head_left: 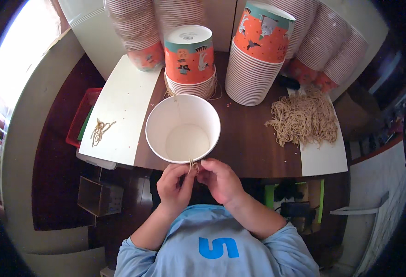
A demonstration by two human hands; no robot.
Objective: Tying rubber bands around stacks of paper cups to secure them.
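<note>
Both closed, left hand (pixel 175 185) and right hand (pixel 221 181) pinch tan string (pixel 192 165); the white paper tub (pixel 198 115) stands just beyond them.

Lower centre: one large blue numeral (pixel 217 248), legible, on the light-blue shirt (pixel 182 244). Upper centre: small dark print (pixel 187 38), illegible, on the upturned paper tub (pixel 190 62).
</note>
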